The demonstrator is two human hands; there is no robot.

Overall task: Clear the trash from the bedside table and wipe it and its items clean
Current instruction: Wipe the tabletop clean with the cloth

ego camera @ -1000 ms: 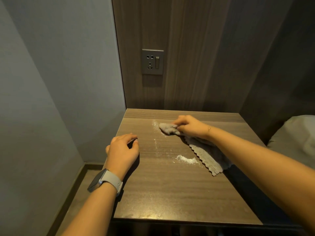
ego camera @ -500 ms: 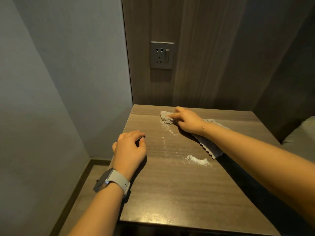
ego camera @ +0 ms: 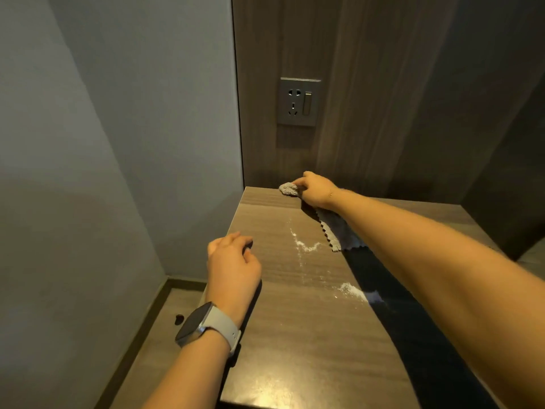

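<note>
no legible text, labels or nos. anywhere

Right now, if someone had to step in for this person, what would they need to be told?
Right hand: presses a grey cloth onto the bedside table, near its far edge by the wall; the bunched end of the cloth sticks out past the fingers.
Left hand: rests at the table's left edge, fingers loosely curled, holding nothing.
Done: no trash or other items show on the table top.
Left: white powder is still on the wood, as a small pile near the right forearm and a thin streak mid-table. Wipe both up.
</note>
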